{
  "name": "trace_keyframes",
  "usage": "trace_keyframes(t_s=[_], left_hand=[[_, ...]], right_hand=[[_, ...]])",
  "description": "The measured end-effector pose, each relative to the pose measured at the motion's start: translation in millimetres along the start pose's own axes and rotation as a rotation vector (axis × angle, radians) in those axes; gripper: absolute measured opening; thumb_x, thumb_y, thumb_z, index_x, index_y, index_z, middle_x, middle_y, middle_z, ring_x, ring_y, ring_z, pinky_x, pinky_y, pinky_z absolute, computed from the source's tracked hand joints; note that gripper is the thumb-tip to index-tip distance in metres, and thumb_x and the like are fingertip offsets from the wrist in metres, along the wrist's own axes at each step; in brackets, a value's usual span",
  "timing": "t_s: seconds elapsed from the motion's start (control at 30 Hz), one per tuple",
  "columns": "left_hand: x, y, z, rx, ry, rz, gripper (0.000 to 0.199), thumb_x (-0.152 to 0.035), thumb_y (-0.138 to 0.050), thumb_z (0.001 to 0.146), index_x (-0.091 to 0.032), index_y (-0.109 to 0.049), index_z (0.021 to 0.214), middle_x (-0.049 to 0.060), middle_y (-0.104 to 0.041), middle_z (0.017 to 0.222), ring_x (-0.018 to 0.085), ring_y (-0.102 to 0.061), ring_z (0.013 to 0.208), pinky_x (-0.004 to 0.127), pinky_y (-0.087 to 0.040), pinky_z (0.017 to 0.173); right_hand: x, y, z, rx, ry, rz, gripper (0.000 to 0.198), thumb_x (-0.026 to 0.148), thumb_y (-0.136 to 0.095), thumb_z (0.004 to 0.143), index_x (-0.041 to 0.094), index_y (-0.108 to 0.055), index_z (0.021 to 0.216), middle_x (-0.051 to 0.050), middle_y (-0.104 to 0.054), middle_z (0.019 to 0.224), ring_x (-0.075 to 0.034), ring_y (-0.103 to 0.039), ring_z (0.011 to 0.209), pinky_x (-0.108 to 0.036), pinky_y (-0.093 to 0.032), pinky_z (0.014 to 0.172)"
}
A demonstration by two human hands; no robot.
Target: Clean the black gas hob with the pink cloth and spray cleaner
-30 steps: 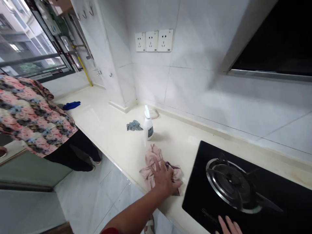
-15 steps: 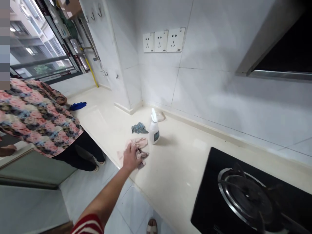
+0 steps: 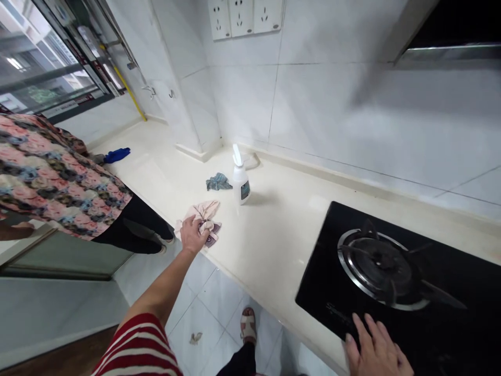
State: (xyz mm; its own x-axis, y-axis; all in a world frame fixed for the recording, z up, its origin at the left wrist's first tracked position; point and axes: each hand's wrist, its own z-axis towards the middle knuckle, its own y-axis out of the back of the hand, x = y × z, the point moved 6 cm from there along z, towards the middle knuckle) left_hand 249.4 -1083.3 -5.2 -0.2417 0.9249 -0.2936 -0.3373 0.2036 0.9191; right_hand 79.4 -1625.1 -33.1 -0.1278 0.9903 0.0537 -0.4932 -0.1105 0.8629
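My left hand (image 3: 194,236) is closed on a crumpled pale pink rag (image 3: 209,210), pressed to the cream countertop (image 3: 270,235) near its front edge. Part of the rag fans out beyond the fingers. Just behind it stands a white spray bottle (image 3: 241,185) with a dark label, upright and apart from the hand. A grey-green cloth (image 3: 219,181) lies crumpled to the left of the bottle. My right hand (image 3: 378,349) is at the front of the black gas hob (image 3: 324,292), fingers spread, holding nothing; its wrist is cut off by the frame.
On the left, a person in a floral top (image 3: 50,183) stands at the counter beside a blue cloth (image 3: 117,155). A burner with its pan support (image 3: 378,266) rises from the hob. Tiled wall (image 3: 332,115) with sockets (image 3: 246,18) runs behind; a range hood (image 3: 462,31) hangs upper right.
My left hand and the pink rag have slid away from the spray bottle, towards the counter's front edge. My right hand has come into view at the hob. The view has tilted down.
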Motion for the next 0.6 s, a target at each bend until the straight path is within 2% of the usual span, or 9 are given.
trace_keyframes(t_s=[0.1, 0.17, 0.27, 0.4, 0.47, 0.53, 0.6], left_hand=[[-30, -1, -39, -0.005, -0.017, -0.021, 0.039, -0.039, -0.065, 0.078, -0.021, -0.065, 0.113, 0.016, -0.052, 0.139, 0.037, -0.046, 0.131, 0.054, -0.043, 0.105], [-60, -4, -70, 0.006, -0.043, -0.043, 0.041, -0.038, -0.067, 0.076, -0.021, -0.064, 0.113, 0.016, -0.051, 0.138, 0.038, -0.045, 0.13, 0.055, -0.044, 0.103], [-119, -12, -124, 0.06, -0.129, -0.088, 0.047, -0.041, -0.071, 0.073, -0.024, -0.063, 0.116, 0.014, -0.052, 0.138, 0.038, -0.045, 0.129, 0.055, -0.045, 0.1], [-210, -26, -201, 0.138, -0.275, -0.149, 0.057, -0.05, -0.073, 0.07, -0.03, -0.06, 0.122, 0.011, -0.053, 0.138, 0.038, -0.046, 0.13, 0.057, -0.04, 0.108], [-244, -33, -233, 0.162, -0.339, -0.172, 0.066, -0.057, -0.073, 0.067, -0.031, -0.059, 0.126, 0.01, -0.056, 0.136, 0.037, -0.048, 0.128, 0.056, -0.038, 0.112], [-261, -37, -252, 0.177, -0.376, -0.211, 0.07, -0.06, -0.071, 0.069, -0.027, -0.059, 0.13, 0.013, -0.056, 0.137, 0.036, -0.048, 0.127, 0.056, -0.036, 0.114], [-262, -39, -256, 0.191, -0.448, -0.245, 0.068, -0.06, -0.068, 0.071, -0.025, -0.06, 0.129, 0.014, -0.056, 0.138, 0.035, -0.05, 0.126, 0.055, -0.037, 0.114]], right_hand=[[1, 1, -2, -0.024, -0.002, 0.003, 0.068, 0.032, -0.052, 0.097, 0.026, -0.027, 0.16, -0.016, -0.056, 0.146, -0.037, -0.055, 0.13, -0.056, -0.043, 0.1], [-1, 0, -4, -0.03, 0.01, 0.017, 0.069, 0.032, -0.053, 0.097, 0.025, -0.027, 0.16, -0.016, -0.057, 0.145, -0.037, -0.055, 0.13, -0.056, -0.042, 0.1], [-3, 1, -5, -0.044, 0.028, 0.037, 0.069, 0.031, -0.053, 0.097, 0.023, -0.027, 0.16, -0.018, -0.059, 0.142, -0.038, -0.055, 0.129, -0.055, -0.041, 0.1], [-4, 4, -7, -0.05, 0.038, 0.101, 0.068, 0.031, -0.051, 0.097, 0.021, -0.028, 0.16, -0.02, -0.058, 0.142, -0.04, -0.054, 0.13, -0.058, -0.041, 0.1], [-4, 5, -7, -0.043, 0.037, 0.136, 0.068, 0.031, -0.05, 0.097, 0.022, -0.028, 0.16, -0.019, -0.057, 0.144, -0.041, -0.054, 0.13, -0.06, -0.041, 0.1], [-4, 6, -8, -0.05, 0.031, 0.163, 0.067, 0.031, -0.049, 0.097, 0.024, -0.027, 0.16, -0.019, -0.056, 0.144, -0.041, -0.054, 0.13, -0.061, -0.041, 0.099], [-5, 7, -8, -0.065, 0.027, 0.178, 0.067, 0.031, -0.048, 0.097, 0.026, -0.027, 0.16, -0.018, -0.057, 0.144, -0.041, -0.055, 0.13, -0.06, -0.043, 0.098]])
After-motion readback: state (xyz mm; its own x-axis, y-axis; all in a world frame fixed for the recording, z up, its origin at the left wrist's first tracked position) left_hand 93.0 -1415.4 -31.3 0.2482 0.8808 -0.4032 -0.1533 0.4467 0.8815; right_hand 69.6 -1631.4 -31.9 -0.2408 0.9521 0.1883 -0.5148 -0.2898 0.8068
